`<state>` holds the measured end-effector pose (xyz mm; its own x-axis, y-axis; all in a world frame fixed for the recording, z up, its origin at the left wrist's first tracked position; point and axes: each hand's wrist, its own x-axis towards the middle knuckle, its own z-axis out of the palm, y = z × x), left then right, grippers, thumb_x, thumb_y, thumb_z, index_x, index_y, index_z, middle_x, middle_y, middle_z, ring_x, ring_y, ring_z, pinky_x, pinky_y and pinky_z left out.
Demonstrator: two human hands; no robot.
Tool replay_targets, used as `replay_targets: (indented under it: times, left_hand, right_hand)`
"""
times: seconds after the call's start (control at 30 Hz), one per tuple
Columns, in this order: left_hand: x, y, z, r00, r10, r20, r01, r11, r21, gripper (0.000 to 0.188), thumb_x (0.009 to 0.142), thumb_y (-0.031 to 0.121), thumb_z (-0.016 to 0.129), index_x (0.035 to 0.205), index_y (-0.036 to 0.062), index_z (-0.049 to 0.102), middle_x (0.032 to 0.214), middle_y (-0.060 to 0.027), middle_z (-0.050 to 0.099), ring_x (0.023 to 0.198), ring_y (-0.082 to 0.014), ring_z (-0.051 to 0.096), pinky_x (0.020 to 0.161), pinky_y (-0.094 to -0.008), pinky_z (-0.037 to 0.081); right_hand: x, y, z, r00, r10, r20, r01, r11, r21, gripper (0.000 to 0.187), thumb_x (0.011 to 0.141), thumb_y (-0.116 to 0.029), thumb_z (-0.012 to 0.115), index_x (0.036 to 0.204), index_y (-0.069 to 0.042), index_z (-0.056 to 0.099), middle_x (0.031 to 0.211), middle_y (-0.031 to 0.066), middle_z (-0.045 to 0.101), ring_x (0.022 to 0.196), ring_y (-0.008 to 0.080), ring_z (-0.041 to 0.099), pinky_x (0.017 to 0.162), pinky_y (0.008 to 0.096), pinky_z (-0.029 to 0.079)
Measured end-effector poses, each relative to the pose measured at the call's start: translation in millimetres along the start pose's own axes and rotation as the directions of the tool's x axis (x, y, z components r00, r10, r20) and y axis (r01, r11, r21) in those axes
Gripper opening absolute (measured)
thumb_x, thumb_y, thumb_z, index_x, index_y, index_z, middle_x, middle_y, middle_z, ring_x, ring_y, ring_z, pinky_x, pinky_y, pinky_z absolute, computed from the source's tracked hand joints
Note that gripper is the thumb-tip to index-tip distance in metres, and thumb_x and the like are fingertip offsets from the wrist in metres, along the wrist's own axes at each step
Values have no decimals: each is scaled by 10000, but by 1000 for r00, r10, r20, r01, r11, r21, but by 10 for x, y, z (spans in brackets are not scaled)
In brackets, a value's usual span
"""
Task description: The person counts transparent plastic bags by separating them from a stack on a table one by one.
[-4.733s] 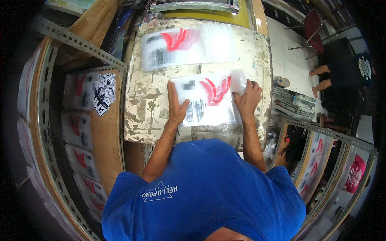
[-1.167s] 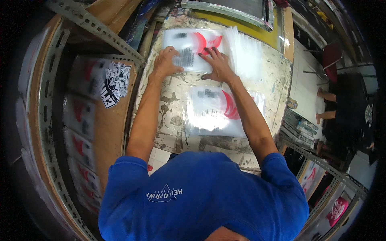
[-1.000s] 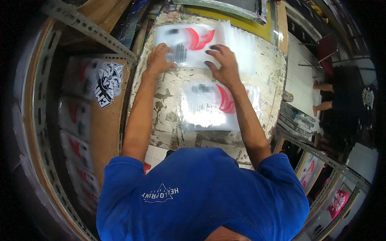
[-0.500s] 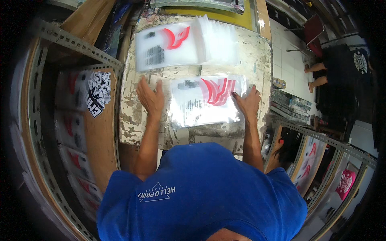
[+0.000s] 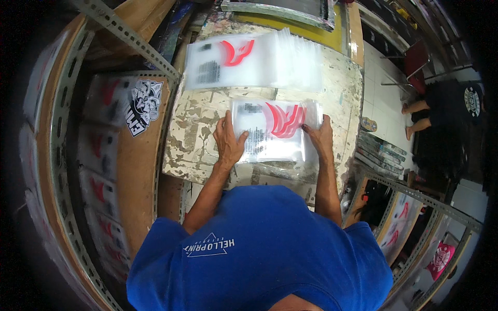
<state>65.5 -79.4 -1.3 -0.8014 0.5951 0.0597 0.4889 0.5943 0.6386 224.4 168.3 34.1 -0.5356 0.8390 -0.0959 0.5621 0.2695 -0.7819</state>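
Note:
A stack of clear plastic bags [image 5: 267,147] with red curved print and dark small print lies on the near part of the worn table [image 5: 194,124]. My left hand [image 5: 228,140] grips the stack's left edge, thumb on top and fingers along the side. On the opposite edge my right hand [image 5: 319,137] holds it the same way, its thumb over the red print. The undersides of both hands' fingers are hidden. Just beyond lies a second, fanned-out pile of matching bags [image 5: 249,78], touched by neither hand.
Framed screens [image 5: 280,11] lie at the table's far edge. To the left stands a metal-framed rack [image 5: 75,67] with printed sheets and a sticker on a board [image 5: 142,106]. Another rack [image 5: 420,199] stands at the right. Farther right are a person's legs [image 5: 417,116] and a red chair [image 5: 415,59].
My left hand has moved right, from the bare table onto the near stack's left edge. The near stack's edges look drawn closer together. The whole view has shifted slightly.

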Motion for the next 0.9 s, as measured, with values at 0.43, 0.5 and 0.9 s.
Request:
replay_targets:
  times: [0.43, 0.5, 0.9]
  left_hand:
    - [-7, -36, -4, 999, 41, -17, -42, 997, -62, 950, 808, 203, 707, 1515, -17, 113, 1439, -265, 359, 1301, -398, 335, 1062, -521, 227]
    - [-2, -138, 35, 996, 38, -81, -48, 990, -134, 1020, 775, 193, 750, 1520, -3, 82, 1460, -259, 332, 1303, -401, 336, 1064, -518, 256]
    - [431, 57, -525, 985, -118, 125, 171, 590, -789, 161, 856, 81, 716, 985, -12, 693, 920, -48, 711, 821, -146, 656, 825, -310, 525]
  right_hand:
    - [75, -148, -110, 957, -24, 289, -14, 992, 128, 408, 701, -67, 785, 1064, 27, 626, 959, 155, 701, 894, 279, 670, 805, 368, 512]
    - [-33, -350, -266, 924, -47, 379, -54, 966, 252, 371, 707, -16, 768, 1056, 26, 650, 946, 114, 711, 870, 221, 670, 791, 341, 516]
    - [-320, -192, -481, 983, -180, 44, 136, 862, 489, 336, 728, 12, 799, 1025, -3, 644, 915, 56, 682, 832, 131, 638, 770, 260, 521]
